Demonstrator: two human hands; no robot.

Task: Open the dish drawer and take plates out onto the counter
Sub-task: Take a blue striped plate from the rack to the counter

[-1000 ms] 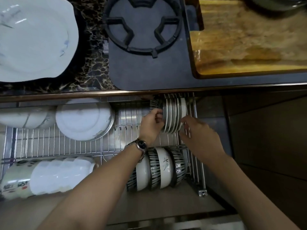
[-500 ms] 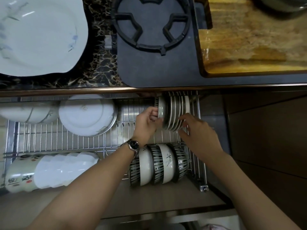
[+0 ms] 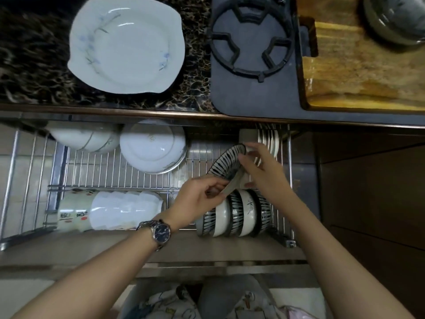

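The dish drawer (image 3: 128, 171) stands pulled out below the counter edge. My left hand (image 3: 200, 194) and my right hand (image 3: 262, 171) both grip a small black-and-white striped plate (image 3: 226, 163), tilted and lifted above the wire rack. Its lower edge rests in my left fingers and my right hand holds its upper right side. Several white plates (image 3: 270, 139) remain upright in the rack's back right corner, partly hidden under the counter. A large white plate with blue flowers (image 3: 126, 42) lies on the dark marbled counter (image 3: 34, 65).
In the drawer are a stack of white plates (image 3: 153, 146), white bowls (image 3: 85, 139), a row of white cups (image 3: 110, 209) and striped bowls (image 3: 236, 212) at the front right. A gas burner (image 3: 250, 40) and a wooden board (image 3: 363, 65) occupy the counter's right part.
Both hands have pulled one striped plate out of the upright row at the back right and lifted it toward me. The view has shifted down and right.
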